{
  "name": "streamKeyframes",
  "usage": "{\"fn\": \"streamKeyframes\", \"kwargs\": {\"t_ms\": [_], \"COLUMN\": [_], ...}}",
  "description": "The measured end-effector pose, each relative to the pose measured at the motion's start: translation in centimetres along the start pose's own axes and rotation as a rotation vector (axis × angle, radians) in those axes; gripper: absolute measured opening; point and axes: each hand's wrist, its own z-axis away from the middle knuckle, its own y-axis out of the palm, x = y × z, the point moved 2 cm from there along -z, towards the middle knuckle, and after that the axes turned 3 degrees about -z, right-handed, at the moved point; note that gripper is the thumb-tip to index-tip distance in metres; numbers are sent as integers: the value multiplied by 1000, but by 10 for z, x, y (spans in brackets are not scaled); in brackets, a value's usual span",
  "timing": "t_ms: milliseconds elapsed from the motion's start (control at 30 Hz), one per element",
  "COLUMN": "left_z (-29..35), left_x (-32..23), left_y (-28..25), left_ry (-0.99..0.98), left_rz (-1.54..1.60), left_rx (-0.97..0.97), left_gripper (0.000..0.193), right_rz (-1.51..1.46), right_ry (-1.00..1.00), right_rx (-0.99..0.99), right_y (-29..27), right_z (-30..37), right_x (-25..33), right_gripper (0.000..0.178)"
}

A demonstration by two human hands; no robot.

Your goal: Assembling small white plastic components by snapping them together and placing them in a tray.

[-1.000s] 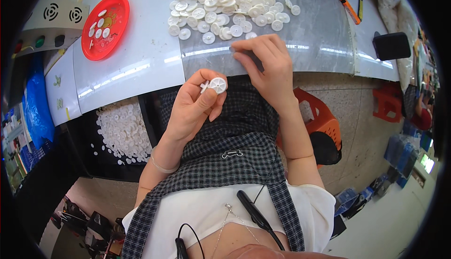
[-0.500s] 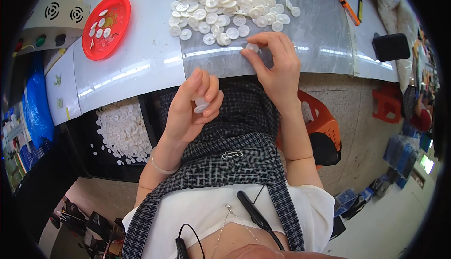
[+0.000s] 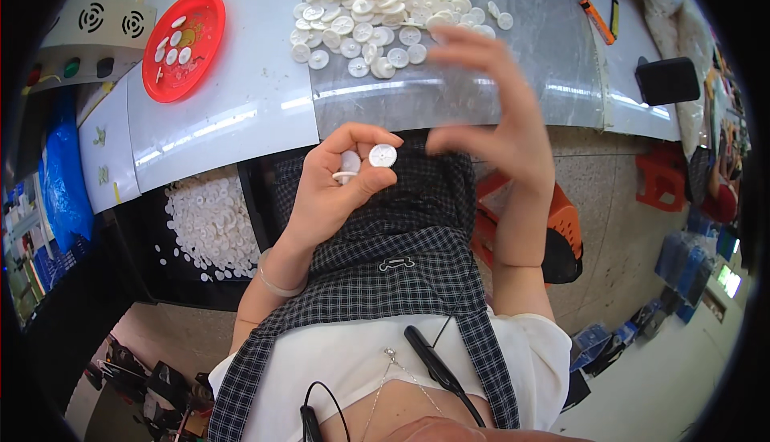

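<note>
My left hand (image 3: 333, 177) pinches a small white plastic gear (image 3: 383, 156) between thumb and forefinger, its flat face turned up. Two more white discs are tucked in the curled fingers of that hand, partly hidden. Over the table's front edge, my right hand (image 3: 513, 125) is smeared by motion, its thumb and fingers spread wide with nothing visible between them. Beyond it lies a large heap of similar white gears (image 3: 377, 13) on the grey table top (image 3: 521, 57); the fingertips overlap the heap's right side in view.
A red plate (image 3: 172, 81) with several white pieces sits at the left. Below the table, a black drawer (image 3: 180, 289) holds many small white parts (image 3: 212, 225). An orange cutter (image 3: 597, 21) and a black box-like object (image 3: 668, 81) lie at the right, above an orange stool (image 3: 565, 229).
My left hand has shifted right and turned, and now shows a gear at its fingertips. My right hand, which pinched a white piece at the table, has opened and moved right.
</note>
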Motion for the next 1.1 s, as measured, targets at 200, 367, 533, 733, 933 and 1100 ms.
{"fn": "streamKeyframes", "kwargs": {"t_ms": [200,367,533,733,933,1100], "left_z": [-1,-3,-1,-2,-3,-4], "left_x": [1,3,2,6,6,5], "left_y": [1,0,2,2,1,1], "left_ry": [165,212,48,82,-1,19], "left_rz": [-325,-368,-305,-282,-71,261], "left_rx": [-71,-50,-37,-57,-56,37], "left_gripper": [34,33,32,30,28,24], "right_rz": [708,506,399,367,383,21], "right_ry": [217,292,252,307,158,94], "right_rx": [-362,-321,-260,-329,-459,-302], "right_y": [-25,-9,18,22,21,28], "right_z": [6,13,13,17,20,19], "right_x": [-42,-38,-24,-23,-26,1], "right_gripper": [53,32,30,27,30,42]}}
